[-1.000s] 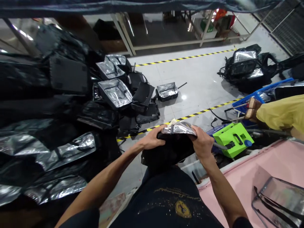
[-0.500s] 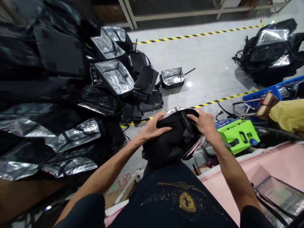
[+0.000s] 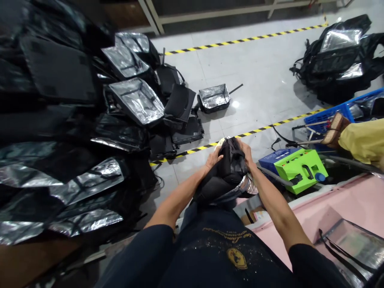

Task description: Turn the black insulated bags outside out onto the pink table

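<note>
A black insulated bag (image 3: 217,180) with a silver foil lining is held up in front of my torso. My left hand (image 3: 214,157) grips its far left edge, with the thumb on the black cloth. On the far right side my right hand (image 3: 245,152) is closed round the bag's edge; some of its fingers are hidden behind the fabric. Between the hands the black cloth is bunched into folds, and crumpled foil shows at the lower right of the bag.
Black foil-lined bags (image 3: 138,100) are heaped on the left. One small open bag (image 3: 213,98) sits on the tiled floor, and more bags (image 3: 339,60) lie at the far right. A green machine (image 3: 303,170), a blue crate (image 3: 327,116), a pink table (image 3: 357,196) and a person's yellow sleeve (image 3: 361,140) are at right.
My hands have come closer together, and the bag's far edge is squeezed narrower between them. The bag has turned, showing more foil at its lower right.
</note>
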`<state>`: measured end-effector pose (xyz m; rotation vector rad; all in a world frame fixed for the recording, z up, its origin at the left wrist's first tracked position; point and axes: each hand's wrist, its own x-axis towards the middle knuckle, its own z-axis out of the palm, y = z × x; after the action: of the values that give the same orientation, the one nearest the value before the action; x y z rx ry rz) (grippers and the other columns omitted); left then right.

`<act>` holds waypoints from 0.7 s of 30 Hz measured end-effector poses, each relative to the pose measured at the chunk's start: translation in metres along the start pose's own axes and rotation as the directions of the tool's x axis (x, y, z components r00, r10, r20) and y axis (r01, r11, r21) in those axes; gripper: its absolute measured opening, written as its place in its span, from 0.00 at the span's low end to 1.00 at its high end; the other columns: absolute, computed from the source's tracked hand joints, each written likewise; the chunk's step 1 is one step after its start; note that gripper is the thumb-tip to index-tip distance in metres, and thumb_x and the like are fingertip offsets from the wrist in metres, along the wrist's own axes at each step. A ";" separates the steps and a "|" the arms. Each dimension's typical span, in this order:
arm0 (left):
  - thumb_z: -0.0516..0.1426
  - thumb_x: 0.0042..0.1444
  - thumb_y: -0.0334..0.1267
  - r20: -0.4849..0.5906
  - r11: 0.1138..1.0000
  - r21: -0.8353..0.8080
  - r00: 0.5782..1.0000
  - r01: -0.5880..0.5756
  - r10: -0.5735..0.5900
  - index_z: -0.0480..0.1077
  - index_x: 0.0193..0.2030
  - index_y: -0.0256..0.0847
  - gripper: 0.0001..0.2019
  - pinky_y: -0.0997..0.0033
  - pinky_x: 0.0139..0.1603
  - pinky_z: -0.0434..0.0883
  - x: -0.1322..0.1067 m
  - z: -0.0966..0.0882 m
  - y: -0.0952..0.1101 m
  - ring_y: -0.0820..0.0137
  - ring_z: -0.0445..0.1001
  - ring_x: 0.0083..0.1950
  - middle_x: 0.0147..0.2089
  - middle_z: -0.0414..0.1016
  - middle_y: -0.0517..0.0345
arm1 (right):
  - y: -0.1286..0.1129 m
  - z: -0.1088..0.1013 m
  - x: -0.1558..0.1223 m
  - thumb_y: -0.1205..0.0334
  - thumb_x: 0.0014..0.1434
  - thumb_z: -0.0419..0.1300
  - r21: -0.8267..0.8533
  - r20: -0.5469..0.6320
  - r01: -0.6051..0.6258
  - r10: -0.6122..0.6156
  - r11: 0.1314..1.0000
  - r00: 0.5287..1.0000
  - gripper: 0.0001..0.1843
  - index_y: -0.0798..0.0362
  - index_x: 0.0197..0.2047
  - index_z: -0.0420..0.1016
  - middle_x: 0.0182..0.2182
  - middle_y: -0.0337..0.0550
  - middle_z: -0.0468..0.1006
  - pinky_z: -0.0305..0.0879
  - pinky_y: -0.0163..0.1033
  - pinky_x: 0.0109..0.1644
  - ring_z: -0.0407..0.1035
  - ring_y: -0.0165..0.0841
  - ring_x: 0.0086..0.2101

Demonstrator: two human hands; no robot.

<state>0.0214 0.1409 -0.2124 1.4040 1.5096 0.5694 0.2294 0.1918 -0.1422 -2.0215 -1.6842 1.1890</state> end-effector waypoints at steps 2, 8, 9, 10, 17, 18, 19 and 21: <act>0.56 0.77 0.52 0.007 1.000 -0.001 1.000 -0.005 0.005 0.72 0.70 0.36 0.25 0.61 0.55 0.76 0.000 0.004 0.000 0.52 0.85 0.55 0.55 0.86 0.43 | 0.001 0.003 0.006 0.28 0.80 0.32 0.003 0.015 0.013 -0.013 1.000 1.000 0.45 0.51 0.35 0.74 0.33 0.42 0.79 0.60 0.39 0.42 0.63 0.34 0.35; 0.63 0.73 0.47 -0.047 0.972 0.196 0.991 0.129 -0.122 0.71 0.70 0.43 0.23 0.57 0.58 0.75 -0.017 -0.015 0.003 0.45 0.86 0.60 0.59 0.86 0.41 | -0.023 -0.045 -0.020 0.38 0.79 0.54 0.004 -0.341 0.054 -0.050 0.999 0.939 0.25 0.50 0.50 0.80 0.45 0.50 0.86 0.69 0.41 0.54 0.77 0.40 0.46; 0.64 0.73 0.47 -0.069 0.966 0.216 0.989 0.143 -0.131 0.71 0.71 0.43 0.24 0.56 0.58 0.75 -0.022 -0.019 0.002 0.44 0.86 0.60 0.59 0.86 0.40 | -0.025 -0.054 -0.039 0.39 0.78 0.54 0.050 -0.423 0.110 -0.078 0.993 0.903 0.25 0.51 0.56 0.79 0.49 0.52 0.86 0.71 0.43 0.57 0.78 0.41 0.49; 0.64 0.73 0.48 -0.101 0.962 0.226 0.986 0.153 -0.134 0.70 0.72 0.43 0.25 0.56 0.58 0.75 -0.026 -0.022 0.001 0.44 0.86 0.60 0.59 0.86 0.40 | -0.026 -0.059 -0.062 0.40 0.78 0.55 0.077 -0.486 0.166 -0.109 0.983 0.867 0.25 0.52 0.60 0.78 0.54 0.54 0.85 0.73 0.45 0.60 0.78 0.42 0.53; 0.63 0.73 0.57 -0.309 0.964 0.188 0.943 0.189 -0.125 0.68 0.73 0.44 0.29 0.55 0.55 0.77 -0.059 -0.020 -0.016 0.42 0.86 0.59 0.60 0.85 0.39 | 0.009 0.007 -0.214 0.56 0.74 0.57 -0.112 -0.447 0.165 -0.198 0.980 0.872 0.39 0.52 0.84 0.59 0.78 0.61 0.66 0.59 0.70 0.81 0.57 0.55 0.78; 0.62 0.73 0.59 -0.320 0.965 0.173 0.938 0.197 -0.134 0.68 0.72 0.44 0.30 0.55 0.55 0.77 -0.061 -0.019 -0.018 0.42 0.86 0.58 0.57 0.85 0.40 | 0.015 0.019 -0.218 0.57 0.75 0.55 -0.142 -0.449 0.149 -0.198 0.979 0.872 0.39 0.53 0.85 0.56 0.80 0.62 0.62 0.56 0.72 0.81 0.52 0.56 0.80; 0.61 0.73 0.60 -0.332 0.966 0.159 0.933 0.202 -0.141 0.68 0.71 0.43 0.29 0.55 0.54 0.77 -0.061 -0.020 -0.020 0.42 0.86 0.57 0.54 0.86 0.41 | 0.021 0.029 -0.216 0.57 0.76 0.53 -0.172 -0.456 0.139 -0.204 0.975 0.867 0.39 0.54 0.86 0.54 0.81 0.62 0.61 0.55 0.73 0.82 0.49 0.56 0.82; 0.60 0.73 0.61 -0.346 0.972 0.138 0.929 0.189 -0.131 0.68 0.70 0.43 0.29 0.54 0.54 0.78 -0.058 -0.025 -0.022 0.42 0.86 0.56 0.51 0.85 0.43 | 0.035 0.038 -0.201 0.57 0.78 0.49 -0.210 -0.462 0.143 -0.227 0.967 0.857 0.37 0.56 0.85 0.55 0.80 0.63 0.62 0.57 0.68 0.82 0.51 0.54 0.81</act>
<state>-0.0180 0.0878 -0.2015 1.3396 1.9666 0.6116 0.2274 -0.0121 -0.1048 -1.9730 -1.7053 0.4313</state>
